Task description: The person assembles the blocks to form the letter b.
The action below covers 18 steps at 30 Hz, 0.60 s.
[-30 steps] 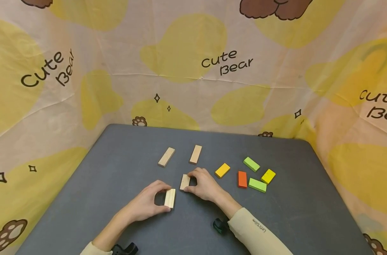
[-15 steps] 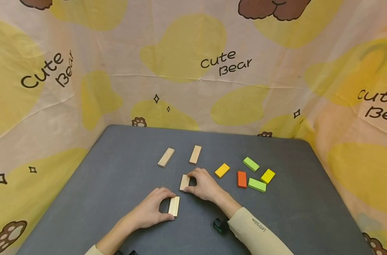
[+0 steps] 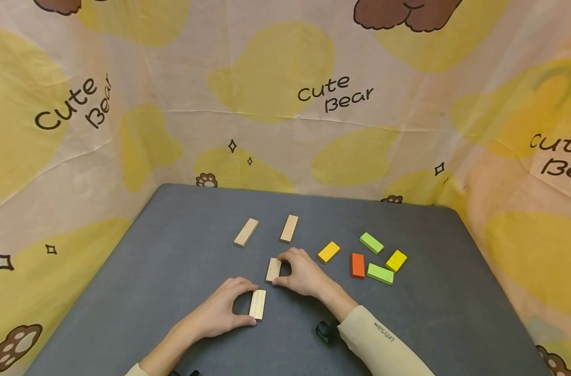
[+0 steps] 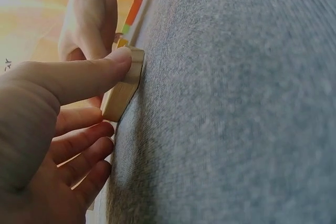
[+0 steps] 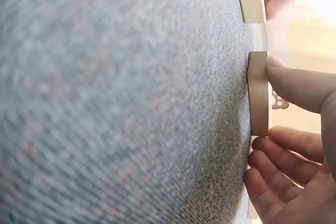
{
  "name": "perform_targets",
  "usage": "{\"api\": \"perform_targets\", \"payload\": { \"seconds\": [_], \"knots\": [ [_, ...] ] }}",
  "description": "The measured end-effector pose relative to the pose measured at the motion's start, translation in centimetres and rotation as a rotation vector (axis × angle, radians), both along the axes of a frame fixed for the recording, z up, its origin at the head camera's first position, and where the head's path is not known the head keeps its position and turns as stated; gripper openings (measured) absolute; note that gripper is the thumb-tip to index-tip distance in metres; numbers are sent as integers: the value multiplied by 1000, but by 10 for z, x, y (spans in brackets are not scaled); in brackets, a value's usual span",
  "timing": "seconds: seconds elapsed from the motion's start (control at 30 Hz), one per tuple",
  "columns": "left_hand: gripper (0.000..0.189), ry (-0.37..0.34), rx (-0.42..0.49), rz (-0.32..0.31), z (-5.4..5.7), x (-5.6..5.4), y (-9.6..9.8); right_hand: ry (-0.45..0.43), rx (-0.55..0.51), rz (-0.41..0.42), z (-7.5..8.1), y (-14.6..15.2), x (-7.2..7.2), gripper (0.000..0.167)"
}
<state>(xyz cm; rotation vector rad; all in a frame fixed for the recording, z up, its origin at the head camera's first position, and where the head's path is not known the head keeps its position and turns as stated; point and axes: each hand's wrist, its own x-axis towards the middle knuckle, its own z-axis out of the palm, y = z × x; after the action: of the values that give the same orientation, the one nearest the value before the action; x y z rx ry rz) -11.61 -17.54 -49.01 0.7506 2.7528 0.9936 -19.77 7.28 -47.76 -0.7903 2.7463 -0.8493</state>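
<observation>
In the head view my left hand [image 3: 218,308] pinches a pale wooden block [image 3: 257,305] lying flat on the grey table, thumb at its near end and fingertips at its far end. The left wrist view shows the thumb on one end of this block [image 4: 122,97] and the index finger by the other. Slightly farther away and to the right, a second wooden block [image 3: 273,270] is pinched between thumb and fingers of my right hand [image 3: 304,274]. That block [image 5: 258,98] lies on the table surface in the right wrist view. A small gap separates the two blocks.
Two more plain wooden blocks, one at the left [image 3: 246,232] and one at the right [image 3: 289,228], lie beyond the hands. To the right are an orange-yellow block [image 3: 329,252], a red block [image 3: 358,266], two green blocks [image 3: 371,243] and a yellow block [image 3: 396,260].
My left hand has slid its wooden block a little right and nearer to me, then stayed there over the last half second. My right hand and its block have kept their place.
</observation>
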Motion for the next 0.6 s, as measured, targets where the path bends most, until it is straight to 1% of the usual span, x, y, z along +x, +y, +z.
{"api": "perform_targets", "payload": {
  "seconds": [0.27,0.6],
  "knots": [
    [60,-6,11,24,-1,1,-3,17,20,25,0,1,-2,60],
    [60,-25,15,34,-2,1,-4,18,16,16,-1,0,-2,57]
  ]
}}
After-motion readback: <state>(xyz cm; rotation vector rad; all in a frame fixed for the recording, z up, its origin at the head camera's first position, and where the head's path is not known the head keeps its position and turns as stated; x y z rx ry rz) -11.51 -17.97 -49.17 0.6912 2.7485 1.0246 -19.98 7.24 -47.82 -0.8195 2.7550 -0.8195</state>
